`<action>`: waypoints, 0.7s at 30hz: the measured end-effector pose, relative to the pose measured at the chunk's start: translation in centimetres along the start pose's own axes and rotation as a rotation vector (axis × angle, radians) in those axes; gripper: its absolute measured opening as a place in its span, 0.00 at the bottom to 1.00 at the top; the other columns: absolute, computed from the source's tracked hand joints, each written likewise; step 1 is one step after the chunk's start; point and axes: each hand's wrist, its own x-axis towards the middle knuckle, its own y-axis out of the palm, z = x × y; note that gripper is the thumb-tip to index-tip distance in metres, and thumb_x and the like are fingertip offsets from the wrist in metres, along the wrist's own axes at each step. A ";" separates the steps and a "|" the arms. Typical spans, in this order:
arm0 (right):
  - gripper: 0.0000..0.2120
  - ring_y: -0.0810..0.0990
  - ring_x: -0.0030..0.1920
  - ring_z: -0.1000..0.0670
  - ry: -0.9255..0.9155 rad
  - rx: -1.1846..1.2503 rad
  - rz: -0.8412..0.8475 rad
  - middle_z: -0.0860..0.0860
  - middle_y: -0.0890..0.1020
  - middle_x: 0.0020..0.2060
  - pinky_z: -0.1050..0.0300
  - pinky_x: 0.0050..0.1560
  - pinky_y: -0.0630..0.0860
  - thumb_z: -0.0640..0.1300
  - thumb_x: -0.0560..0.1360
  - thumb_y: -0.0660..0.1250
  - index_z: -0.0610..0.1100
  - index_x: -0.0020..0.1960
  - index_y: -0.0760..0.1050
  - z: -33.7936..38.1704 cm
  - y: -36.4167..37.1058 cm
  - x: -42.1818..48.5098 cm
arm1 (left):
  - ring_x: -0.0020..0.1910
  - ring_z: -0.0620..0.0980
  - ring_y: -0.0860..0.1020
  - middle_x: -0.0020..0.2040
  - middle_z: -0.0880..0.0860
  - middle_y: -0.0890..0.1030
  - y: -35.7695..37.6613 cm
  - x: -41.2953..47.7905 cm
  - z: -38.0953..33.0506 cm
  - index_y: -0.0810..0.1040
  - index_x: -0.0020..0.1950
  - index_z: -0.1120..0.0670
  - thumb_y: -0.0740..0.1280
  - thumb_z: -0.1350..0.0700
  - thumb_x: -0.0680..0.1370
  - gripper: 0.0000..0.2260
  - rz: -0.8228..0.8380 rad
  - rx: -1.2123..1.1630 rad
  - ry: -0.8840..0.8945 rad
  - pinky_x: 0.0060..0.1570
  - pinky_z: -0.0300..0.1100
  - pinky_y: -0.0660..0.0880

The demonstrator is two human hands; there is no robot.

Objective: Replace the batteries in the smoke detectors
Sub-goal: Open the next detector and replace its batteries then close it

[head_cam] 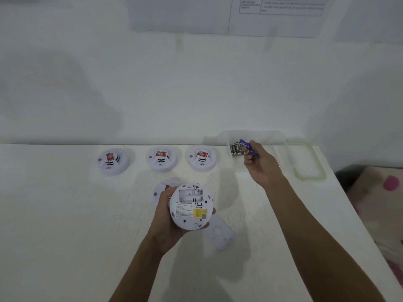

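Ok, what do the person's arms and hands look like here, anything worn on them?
Both forearms are bare as far as the view shows: no sleeves in sight. The left hand wears no glove, ring or watch that I can see. The right hand is also ungloved; a thin pale line crosses its wrist, maybe a band or thread, too small to tell. No markings visible on either arm.

left hand (165, 216) cradles detector (190, 205) — right hand (260, 164) pinches batteries (247, 146)

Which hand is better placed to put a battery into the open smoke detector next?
Likely the right hand: it holds purple batteries, while the left hand grips the smoke detector, whose battery compartment looks empty.
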 end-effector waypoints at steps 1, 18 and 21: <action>0.05 0.70 0.27 0.56 -0.003 -0.031 0.012 0.47 0.78 0.35 0.67 0.28 0.66 0.43 0.79 0.64 0.42 0.46 0.74 -0.2 0.4 -0.7 | 0.57 0.67 0.78 0.60 0.64 0.79 -0.1 -0.2 -0.1 0.82 0.56 0.55 0.70 0.38 0.65 0.27 -0.026 -0.013 0.009 0.58 0.62 0.71; 0.07 0.79 0.37 0.60 -0.354 -1.044 0.195 0.52 0.81 0.40 0.67 0.37 0.75 0.43 0.74 0.70 0.46 0.52 0.78 -4.8 8.4 -14.4 | 0.49 0.63 0.82 0.54 0.61 0.82 -0.2 -2.0 -1.2 0.84 0.52 0.54 0.60 0.42 0.75 0.20 0.021 -0.082 0.028 0.43 0.56 0.80; 0.07 0.77 0.38 0.63 -0.409 -1.126 0.179 0.56 0.79 0.39 0.69 0.37 0.74 0.44 0.74 0.70 0.45 0.50 0.74 -5.5 9.0 -14.6 | 0.37 0.55 0.84 0.41 0.56 0.86 0.5 -2.4 -1.4 0.87 0.38 0.51 0.44 0.53 0.83 0.31 0.012 -0.082 0.071 0.33 0.47 0.81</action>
